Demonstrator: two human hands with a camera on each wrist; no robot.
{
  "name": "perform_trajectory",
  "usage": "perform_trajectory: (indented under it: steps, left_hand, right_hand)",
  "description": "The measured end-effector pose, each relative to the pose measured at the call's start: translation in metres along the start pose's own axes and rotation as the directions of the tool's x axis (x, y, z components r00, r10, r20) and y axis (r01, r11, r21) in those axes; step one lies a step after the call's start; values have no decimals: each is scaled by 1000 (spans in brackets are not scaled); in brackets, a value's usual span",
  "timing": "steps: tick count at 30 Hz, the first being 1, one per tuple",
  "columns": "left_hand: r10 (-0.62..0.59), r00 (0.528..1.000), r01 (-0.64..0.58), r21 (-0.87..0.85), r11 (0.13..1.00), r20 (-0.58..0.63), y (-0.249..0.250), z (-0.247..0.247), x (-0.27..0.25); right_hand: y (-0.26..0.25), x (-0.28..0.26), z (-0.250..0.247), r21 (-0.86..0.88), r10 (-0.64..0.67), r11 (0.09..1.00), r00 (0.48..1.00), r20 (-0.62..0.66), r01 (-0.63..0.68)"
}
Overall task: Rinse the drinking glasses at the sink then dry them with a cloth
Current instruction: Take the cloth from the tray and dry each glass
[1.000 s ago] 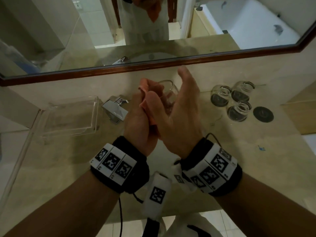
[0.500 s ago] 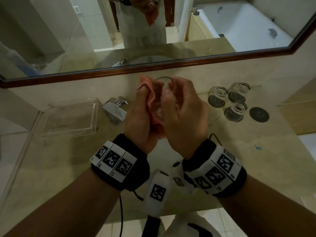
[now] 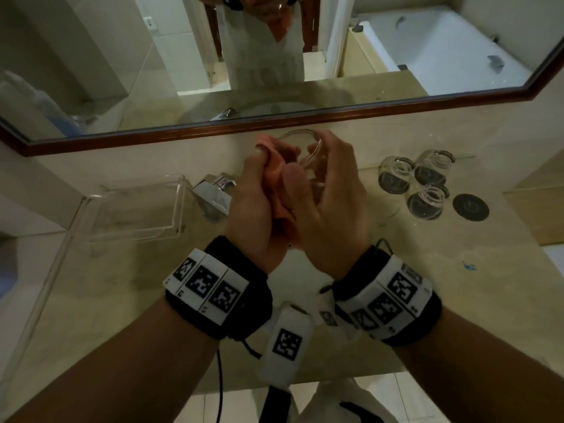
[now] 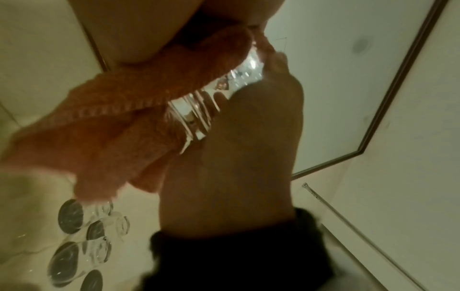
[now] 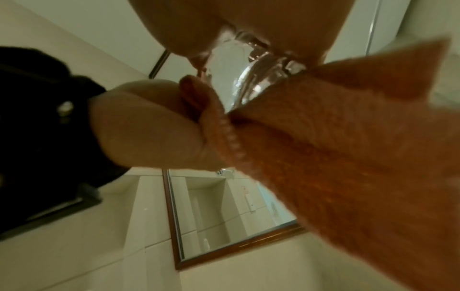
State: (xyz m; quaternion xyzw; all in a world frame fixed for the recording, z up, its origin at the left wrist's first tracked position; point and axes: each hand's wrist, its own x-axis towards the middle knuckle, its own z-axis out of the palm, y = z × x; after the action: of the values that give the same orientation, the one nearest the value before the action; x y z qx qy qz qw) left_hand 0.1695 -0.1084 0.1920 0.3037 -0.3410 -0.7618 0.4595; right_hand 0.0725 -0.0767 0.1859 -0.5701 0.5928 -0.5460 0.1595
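Note:
Above the sink, my right hand [image 3: 329, 190] curls round a clear drinking glass [image 3: 302, 148], mouth tilted toward the mirror. My left hand [image 3: 256, 196] grips an orange cloth [image 3: 274, 181] bunched against the glass's side. In the left wrist view the cloth [image 4: 119, 110] wraps the glass [image 4: 199, 110] and hangs below it. The right wrist view shows the glass [image 5: 251, 78] between my fingers with the cloth [image 5: 336, 157] draped under it. Three more glasses [image 3: 415, 184] stand upside down on the counter at the right.
A chrome tap [image 3: 213, 196] sits just left of my hands. A clear plastic tray [image 3: 131, 209] lies further left. A dark round coaster [image 3: 470, 207] lies beside the upturned glasses. The framed mirror [image 3: 274, 123] runs along the wall behind.
My right hand, fingers straight up a second ago, has closed round the glass. The glass has turned and the cloth has shifted along it. My left hand stays clenched on the cloth.

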Motion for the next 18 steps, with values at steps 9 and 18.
perform_trajectory:
  steps: [9,18]
  left_hand:
    - [21,997,-19,31,999,-80,9,-3,-1]
    - [-8,1000,8,15,1000,-20,14,-18,4]
  right_hand:
    - [1,3,-1,19,9,1000,1000,10,-9]
    - [3,14,-11,128,19,991,973,230,-49]
